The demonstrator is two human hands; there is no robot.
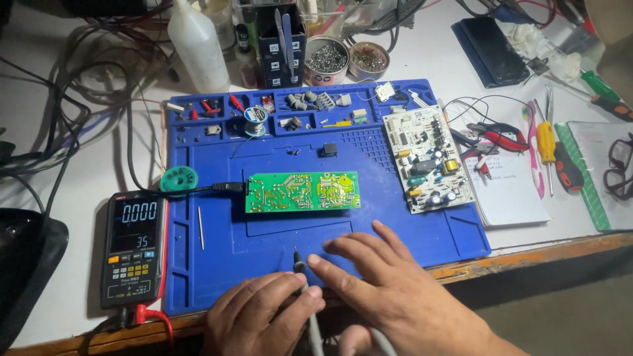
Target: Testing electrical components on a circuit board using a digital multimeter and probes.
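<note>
The blue work mat (422, 244) is covering most of the white bench, and both hands are resting on its near edge. The green circuit board (303, 192) is lying flat at the mat's centre, solder side up, its long axis running left to right, with a black cable plugging into its left end. A second, pale circuit board (427, 158) is lying near the mat's right edge, its long side running away from the person. The multimeter (132, 249) is sitting just left of the mat, screen lit.

The right hand (389, 283) is lying palm down, fingers spread and pointing left toward the far side, gripping nothing visible. The left hand (260, 316) is curling its fingers closed around the test probe (300, 267). The probe is thin, dark-bodied with a fine metal tip, and it is pointing away from the person, toward the green circuit board but well short of it, its long axis running near to far.
</note>
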